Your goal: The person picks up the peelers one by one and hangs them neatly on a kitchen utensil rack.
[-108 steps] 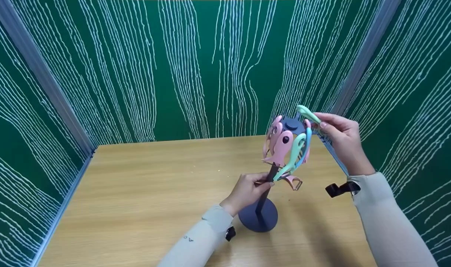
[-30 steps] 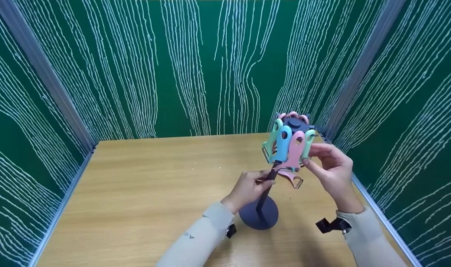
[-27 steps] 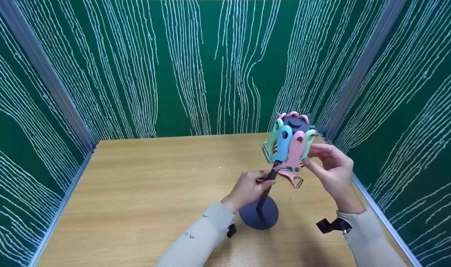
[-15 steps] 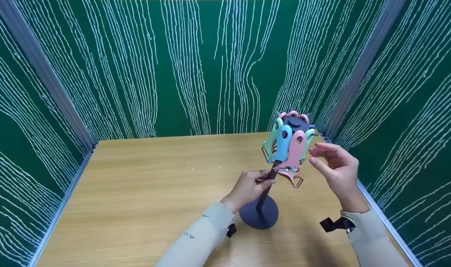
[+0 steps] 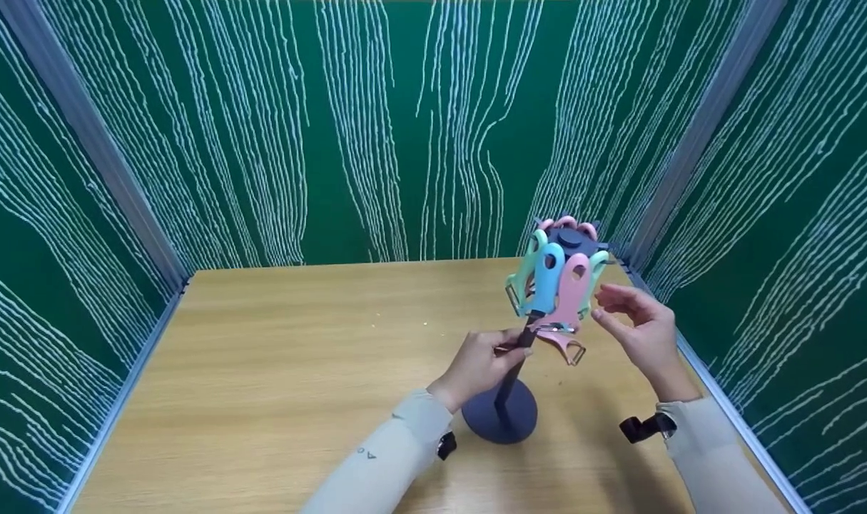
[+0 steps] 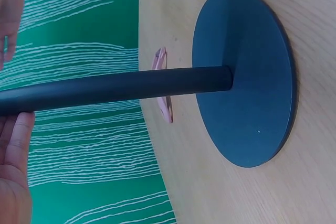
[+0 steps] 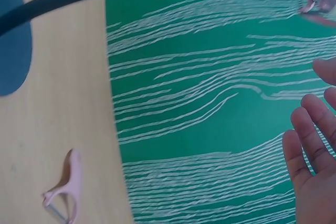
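A dark stand [image 5: 499,421] with a round base holds several peelers by their handle holes on its top hooks. My left hand [image 5: 479,363] grips its pole [image 6: 121,86] below the hanging peelers. Facing me are a blue peeler [image 5: 547,280] and a pink peeler [image 5: 571,293], with a green peeler [image 5: 524,273] to the left and another green peeler [image 5: 599,265] to the right. Beside that right green one, my right hand [image 5: 644,334] is held apart with loosely bent fingers and nothing in them. The far peelers are mostly hidden.
A loose pink peeler [image 7: 72,182] lies on the wooden table [image 5: 276,385] behind the pole. Green walls [image 5: 262,143] with white wavy lines enclose the table at the back and sides. Tiny pale specks dot the tabletop.
Earlier my right hand held a green peeler above the hooks; it now hangs there and the hand has let go and drawn back. The rack's top has turned. My left hand stays on the pole.
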A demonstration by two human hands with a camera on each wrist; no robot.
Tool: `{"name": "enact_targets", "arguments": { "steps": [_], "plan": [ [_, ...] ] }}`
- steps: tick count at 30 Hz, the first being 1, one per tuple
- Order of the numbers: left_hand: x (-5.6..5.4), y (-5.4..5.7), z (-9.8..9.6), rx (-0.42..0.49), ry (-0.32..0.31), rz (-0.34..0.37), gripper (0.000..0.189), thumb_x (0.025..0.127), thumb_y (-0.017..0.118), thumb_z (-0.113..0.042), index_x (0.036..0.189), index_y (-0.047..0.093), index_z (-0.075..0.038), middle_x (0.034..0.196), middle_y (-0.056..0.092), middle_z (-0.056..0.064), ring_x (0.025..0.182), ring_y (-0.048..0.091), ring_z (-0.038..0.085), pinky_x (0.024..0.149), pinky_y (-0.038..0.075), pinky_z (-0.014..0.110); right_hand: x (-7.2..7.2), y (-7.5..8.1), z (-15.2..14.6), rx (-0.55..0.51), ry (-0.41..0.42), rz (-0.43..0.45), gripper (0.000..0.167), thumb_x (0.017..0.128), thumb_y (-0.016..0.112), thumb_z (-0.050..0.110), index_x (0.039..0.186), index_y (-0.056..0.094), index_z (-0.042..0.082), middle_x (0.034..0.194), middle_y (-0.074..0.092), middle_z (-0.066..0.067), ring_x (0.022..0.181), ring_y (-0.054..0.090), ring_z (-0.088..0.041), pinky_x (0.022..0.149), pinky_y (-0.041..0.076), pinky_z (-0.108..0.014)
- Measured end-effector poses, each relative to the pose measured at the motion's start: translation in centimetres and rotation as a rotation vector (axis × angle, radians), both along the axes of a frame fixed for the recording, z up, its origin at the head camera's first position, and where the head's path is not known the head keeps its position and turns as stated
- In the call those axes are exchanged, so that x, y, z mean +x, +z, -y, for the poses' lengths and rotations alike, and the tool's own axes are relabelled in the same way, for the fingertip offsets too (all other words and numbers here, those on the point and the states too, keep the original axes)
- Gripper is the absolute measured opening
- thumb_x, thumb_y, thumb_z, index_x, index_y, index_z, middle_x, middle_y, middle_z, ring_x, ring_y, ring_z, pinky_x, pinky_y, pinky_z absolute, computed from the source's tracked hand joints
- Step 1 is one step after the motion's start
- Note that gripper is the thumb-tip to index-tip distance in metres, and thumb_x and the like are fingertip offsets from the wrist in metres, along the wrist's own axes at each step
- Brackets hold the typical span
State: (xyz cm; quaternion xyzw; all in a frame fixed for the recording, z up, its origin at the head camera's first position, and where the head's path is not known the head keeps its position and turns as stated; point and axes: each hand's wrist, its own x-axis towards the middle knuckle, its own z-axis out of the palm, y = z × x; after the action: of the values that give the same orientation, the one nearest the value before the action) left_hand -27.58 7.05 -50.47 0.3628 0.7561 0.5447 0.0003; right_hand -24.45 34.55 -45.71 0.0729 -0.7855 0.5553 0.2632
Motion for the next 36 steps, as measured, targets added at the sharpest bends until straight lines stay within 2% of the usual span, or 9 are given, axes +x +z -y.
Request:
{"name": "enact_targets", "arguments": {
  "steps": [3, 8, 16, 19, 22, 26, 30, 32, 36],
  "plan": [
    [0.0, -0.1, -0.1, -0.002, -0.005, -0.009, 0.029, 0.107, 0.071, -0.016, 0.134, 0.077, -0.005, 0.127, 0.081, 0.010, 0.107, 0.079, 0.008, 0.090, 0.062, 0.017, -0.5, -1.0, -0.7, 0.036, -0.010, 0.029, 0.037, 0.097, 0.078, -0.002, 0.133, 0.070, -0.007, 0.114, 0.075, 0.014, 0.104, 0.067, -0.005, 0.095, 0.054, -0.010],
    [-0.1, -0.1, -0.3, 0.003, -0.014, -0.011, 0.030, 0.107, 0.071, -0.015, 0.134, 0.076, -0.003, 0.127, 0.080, 0.011, 0.107, 0.079, 0.009, 0.090, 0.062, 0.018, -1.6, -2.0, -1.5, 0.089, -0.010, 0.062, 0.035, 0.098, 0.080, 0.004, 0.131, 0.072, -0.004, 0.118, 0.075, 0.003, 0.107, 0.064, -0.005, 0.096, 0.053, -0.011],
    [-0.2, 0.1, -0.3, 0.024, -0.020, -0.006, 0.030, 0.107, 0.070, -0.013, 0.134, 0.075, -0.001, 0.126, 0.080, 0.014, 0.106, 0.079, 0.012, 0.089, 0.063, 0.020, -3.5, -3.0, -2.2, 0.162, 0.011, 0.144, 0.034, 0.101, 0.080, 0.016, 0.131, 0.073, 0.001, 0.114, 0.068, 0.023, 0.114, 0.059, -0.011, 0.098, 0.049, -0.014],
    [-0.3, 0.0, -0.2, 0.023, -0.023, -0.004, 0.031, 0.107, 0.070, -0.013, 0.135, 0.075, -0.001, 0.128, 0.080, 0.014, 0.107, 0.079, 0.011, 0.090, 0.063, 0.020, -4.3, -3.6, -2.2, 0.186, 0.006, 0.138, 0.034, 0.098, 0.081, 0.011, 0.130, 0.074, 0.001, 0.114, 0.071, 0.015, 0.110, 0.059, -0.004, 0.097, 0.050, -0.015],
    [-0.3, 0.0, -0.2, 0.018, -0.024, -0.003, 0.031, 0.107, 0.070, -0.012, 0.136, 0.075, -0.002, 0.128, 0.080, 0.014, 0.107, 0.079, 0.009, 0.090, 0.062, 0.019, -5.0, -4.2, -2.0, 0.219, -0.016, 0.161, 0.037, 0.096, 0.082, 0.006, 0.131, 0.073, -0.002, 0.117, 0.075, -0.003, 0.107, 0.060, -0.002, 0.097, 0.051, -0.017],
    [-0.4, -0.1, -0.2, 0.015, -0.021, -0.005, 0.030, 0.107, 0.071, -0.012, 0.135, 0.075, -0.003, 0.128, 0.080, 0.014, 0.106, 0.078, 0.008, 0.090, 0.062, 0.018, -5.5, -4.8, -1.8, 0.254, -0.017, 0.258, 0.046, 0.095, 0.082, 0.006, 0.137, 0.069, -0.006, 0.132, 0.070, -0.026, 0.119, 0.062, -0.022, 0.107, 0.052, -0.032],
    [-0.3, -0.1, -0.1, 0.021, -0.016, -0.012, 0.029, 0.107, 0.071, -0.012, 0.133, 0.076, -0.003, 0.126, 0.081, 0.013, 0.106, 0.079, 0.009, 0.090, 0.062, 0.018, -6.0, -5.7, -2.0, 0.258, 0.022, 0.350, 0.049, 0.098, 0.076, 0.005, 0.143, 0.063, -0.007, 0.146, 0.063, -0.032, 0.132, 0.056, -0.044, 0.116, 0.046, -0.057],
    [-0.3, -0.2, -0.1, 0.020, -0.015, -0.017, 0.028, 0.107, 0.071, -0.012, 0.133, 0.077, -0.003, 0.126, 0.081, 0.012, 0.105, 0.079, 0.008, 0.090, 0.062, 0.018, -6.3, -6.2, -2.1, 0.262, 0.033, 0.377, 0.047, 0.099, 0.074, 0.005, 0.144, 0.063, -0.006, 0.147, 0.062, -0.031, 0.135, 0.054, -0.047, 0.118, 0.044, -0.062],
    [-0.3, -0.3, -0.1, 0.020, -0.013, -0.023, 0.028, 0.106, 0.071, -0.012, 0.132, 0.077, -0.002, 0.126, 0.081, 0.013, 0.106, 0.079, 0.008, 0.090, 0.062, 0.017, -7.0, -7.3, -2.4, 0.284, 0.034, 0.407, 0.044, 0.098, 0.072, 0.004, 0.140, 0.066, -0.006, 0.144, 0.065, -0.030, 0.134, 0.055, -0.046, 0.117, 0.045, -0.059]
  ]
}}
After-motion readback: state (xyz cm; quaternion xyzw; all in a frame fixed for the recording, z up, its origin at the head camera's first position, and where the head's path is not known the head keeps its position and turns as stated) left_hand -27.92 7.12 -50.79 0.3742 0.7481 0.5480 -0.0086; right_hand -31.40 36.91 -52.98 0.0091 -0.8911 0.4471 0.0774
